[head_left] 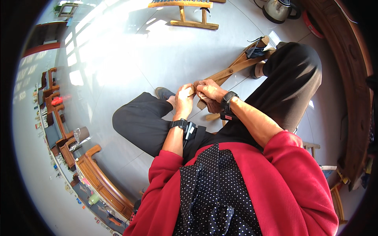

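A folded wooden stool frame (230, 70) slants from between my knees toward the upper right, its crossed bars meeting near dark straps (256, 52). My left hand (183, 100) is closed around the near end of the frame. Beside it, my right hand (210, 89) presses a crumpled brown cloth (205, 101) against the wood. The two hands almost touch. Fingers and cloth hide the bar's end, so its shape there cannot be made out.
Another wooden stool (189, 15) stands ahead on the pale tiled floor. An electric kettle (277, 11) is at the upper right, near a long wooden cabinet (350, 59). Carved wooden chairs (104, 181) line the left. Black-trousered knees flank my hands.
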### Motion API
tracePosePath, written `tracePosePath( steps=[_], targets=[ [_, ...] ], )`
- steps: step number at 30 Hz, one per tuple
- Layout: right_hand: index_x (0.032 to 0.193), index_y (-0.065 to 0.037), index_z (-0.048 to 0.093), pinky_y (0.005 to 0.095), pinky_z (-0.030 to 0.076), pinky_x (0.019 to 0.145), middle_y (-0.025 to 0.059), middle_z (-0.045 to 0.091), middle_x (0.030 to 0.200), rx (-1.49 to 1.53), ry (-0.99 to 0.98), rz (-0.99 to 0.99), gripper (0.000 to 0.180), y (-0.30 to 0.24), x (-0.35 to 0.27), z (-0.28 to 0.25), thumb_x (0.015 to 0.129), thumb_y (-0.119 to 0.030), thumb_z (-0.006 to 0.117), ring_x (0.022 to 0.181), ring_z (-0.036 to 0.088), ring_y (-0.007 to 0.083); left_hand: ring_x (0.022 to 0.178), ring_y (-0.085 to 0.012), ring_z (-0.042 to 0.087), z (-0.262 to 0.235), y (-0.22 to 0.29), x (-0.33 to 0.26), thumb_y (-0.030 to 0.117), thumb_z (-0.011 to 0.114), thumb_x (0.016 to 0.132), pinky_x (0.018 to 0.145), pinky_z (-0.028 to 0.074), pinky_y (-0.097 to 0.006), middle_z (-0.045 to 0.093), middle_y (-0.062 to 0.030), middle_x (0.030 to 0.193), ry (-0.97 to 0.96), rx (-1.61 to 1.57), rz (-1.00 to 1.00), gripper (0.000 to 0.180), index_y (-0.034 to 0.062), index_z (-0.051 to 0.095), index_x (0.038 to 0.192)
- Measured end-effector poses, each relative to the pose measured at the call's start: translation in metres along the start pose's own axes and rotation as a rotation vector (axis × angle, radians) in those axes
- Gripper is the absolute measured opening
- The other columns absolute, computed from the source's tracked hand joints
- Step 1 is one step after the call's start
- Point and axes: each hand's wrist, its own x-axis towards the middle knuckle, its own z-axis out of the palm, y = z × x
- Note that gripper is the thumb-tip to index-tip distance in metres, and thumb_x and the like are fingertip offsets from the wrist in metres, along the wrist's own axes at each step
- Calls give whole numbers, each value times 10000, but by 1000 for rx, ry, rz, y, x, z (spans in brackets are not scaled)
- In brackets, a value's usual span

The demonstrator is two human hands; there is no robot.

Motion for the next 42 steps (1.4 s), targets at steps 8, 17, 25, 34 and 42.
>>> tracePosePath(
  steps=[8, 17, 25, 34, 42],
  targets=[
    [784, -16, 641, 294, 370, 503, 23, 572, 658, 82, -78, -51, 179, 4, -19, -11, 888, -148, 582, 560, 473, 123, 998, -306, 710, -1, -4, 3, 0, 731, 818, 882, 555, -361, 719, -145, 1115, -26, -56, -30, 293, 5, 702, 1109],
    [706, -55, 499, 273, 281, 416, -2, 483, 591, 261, -44, -235, 260, -8, -8, -18, 960, -105, 476, 425, 358, 98, 1034, -359, 672, -3, -4, 1, -29, 722, 800, 896, 542, -384, 698, -190, 1097, -39, -17, 107, 304, 4, 699, 1102],
    [798, -63, 531, 326, 434, 504, 32, 571, 672, -356, 174, -386, 149, 10, -3, 7, 922, -145, 516, 540, 512, 148, 1021, -354, 664, -3, 6, -2, -22, 750, 784, 867, 544, -413, 695, -152, 1069, -25, 12, 49, 298, 28, 711, 1075],
    [774, -45, 561, 311, 397, 561, 2, 544, 669, 35, -32, -38, 185, 8, -5, -1, 905, -175, 548, 607, 491, 123, 1012, -366, 678, -1, 1, -3, -19, 731, 806, 877, 547, -416, 702, -179, 1076, 2, -7, 26, 334, 21, 684, 1134],
    [764, -51, 640, 280, 418, 588, 11, 576, 686, 450, -264, 100, 188, -7, -31, -16, 891, -179, 587, 607, 505, 138, 1056, -360, 672, -1, -10, 3, -1, 730, 817, 902, 540, -395, 698, -187, 1124, -58, -45, 8, 348, 20, 671, 1159]
  ],
)
